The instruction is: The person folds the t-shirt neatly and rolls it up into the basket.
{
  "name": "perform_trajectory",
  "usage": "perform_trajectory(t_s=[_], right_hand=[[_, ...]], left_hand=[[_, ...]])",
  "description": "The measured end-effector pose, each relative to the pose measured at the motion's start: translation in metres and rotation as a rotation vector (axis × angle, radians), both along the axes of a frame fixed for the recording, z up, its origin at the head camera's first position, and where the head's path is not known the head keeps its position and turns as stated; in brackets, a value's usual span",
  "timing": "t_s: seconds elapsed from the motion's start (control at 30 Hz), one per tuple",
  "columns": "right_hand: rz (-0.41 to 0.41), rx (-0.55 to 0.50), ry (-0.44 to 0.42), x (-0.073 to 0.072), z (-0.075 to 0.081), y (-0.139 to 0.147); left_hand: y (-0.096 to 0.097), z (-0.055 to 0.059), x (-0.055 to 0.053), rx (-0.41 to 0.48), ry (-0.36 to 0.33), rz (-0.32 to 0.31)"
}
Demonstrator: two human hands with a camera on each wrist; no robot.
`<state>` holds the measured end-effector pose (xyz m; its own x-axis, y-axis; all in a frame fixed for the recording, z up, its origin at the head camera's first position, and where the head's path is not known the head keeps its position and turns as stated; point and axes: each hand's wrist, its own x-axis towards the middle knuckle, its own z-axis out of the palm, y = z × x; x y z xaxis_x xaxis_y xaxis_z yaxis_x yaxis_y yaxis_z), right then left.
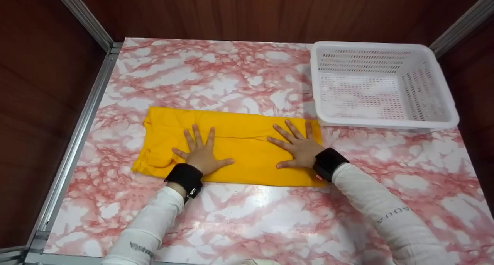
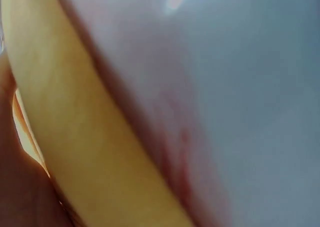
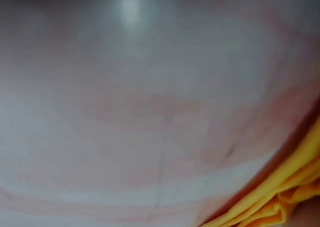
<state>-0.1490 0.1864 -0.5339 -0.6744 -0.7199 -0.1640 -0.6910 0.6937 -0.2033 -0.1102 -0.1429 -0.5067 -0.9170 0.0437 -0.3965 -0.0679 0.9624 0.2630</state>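
Note:
A yellow cloth (image 1: 247, 157), folded into a long rectangle, lies across the middle of the table. It looks like a garment, with rumpled layers at its left end and a crease running lengthwise between the hands. My left hand (image 1: 202, 157) rests on the left part with fingers spread. Toward the right end, my right hand (image 1: 303, 149) lies spread on the cloth as well. In the left wrist view a blurred edge of the cloth (image 2: 85, 117) runs beside the hand. The right wrist view catches layered folds of the cloth (image 3: 280, 197) in its lower right corner.
A white perforated plastic basket (image 1: 386, 123) stands at the back right, close to the cloth's right end. The table (image 1: 239, 218) has a red and white marbled top. Brown wood panels (image 1: 247, 14) and metal rails (image 1: 77, 137) border it.

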Motion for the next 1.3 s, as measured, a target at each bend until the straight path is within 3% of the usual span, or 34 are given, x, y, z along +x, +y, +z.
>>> perform_trajectory(t_s=[0.23,0.77,1.17,1.3], right_hand=[[-0.033,0.022,0.006,0.003,0.001,-0.002],[-0.152,0.055,-0.139,0.012,0.008,-0.006],[-0.209,0.006,0.013,0.024,-0.002,-0.008],[-0.231,0.011,0.027,0.028,-0.003,-0.010]], left_hand=[[-0.001,0.002,-0.006,-0.007,-0.016,-0.027],[-0.004,0.003,-0.033,-0.034,-0.046,-0.129],[-0.007,-0.003,-0.053,-0.064,-0.059,-0.172],[-0.006,0.001,-0.057,-0.067,-0.062,-0.200]])
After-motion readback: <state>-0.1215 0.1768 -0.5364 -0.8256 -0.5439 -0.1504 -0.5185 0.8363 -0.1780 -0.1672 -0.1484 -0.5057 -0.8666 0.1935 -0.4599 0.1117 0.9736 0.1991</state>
